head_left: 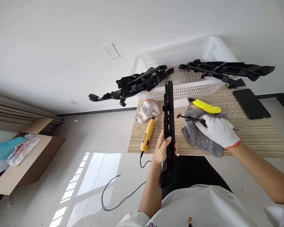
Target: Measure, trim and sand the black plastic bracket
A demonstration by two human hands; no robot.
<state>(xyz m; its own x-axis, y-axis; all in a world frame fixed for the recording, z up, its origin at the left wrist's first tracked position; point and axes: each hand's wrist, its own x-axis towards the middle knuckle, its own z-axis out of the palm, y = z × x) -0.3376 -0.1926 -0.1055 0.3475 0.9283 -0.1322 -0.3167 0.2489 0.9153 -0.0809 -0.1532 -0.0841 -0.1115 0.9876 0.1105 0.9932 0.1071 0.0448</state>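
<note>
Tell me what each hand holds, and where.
Left hand: a long black part, just below its middle. Right hand: a thin dark tool, well back from its brown tip.

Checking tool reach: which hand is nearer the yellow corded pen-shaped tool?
Left: the left hand is just right of the tool; the gloved right hand is farther right, over the grey knit cloth.

A long, narrow black plastic strip [169, 116] with clips, ribs and slots along its length is gripped near its lower part by the bare left hand [162, 148]. It runs nearly straight away from the body, its far end near the basket [191, 90] and its near end over the lap. A slim dark tool [190, 119] with a brownish tip lies sideways in the white-gloved right hand [219, 130], above a grey knitted cloth [196, 138], its tip pointing towards the strip, apart from it.
</note>
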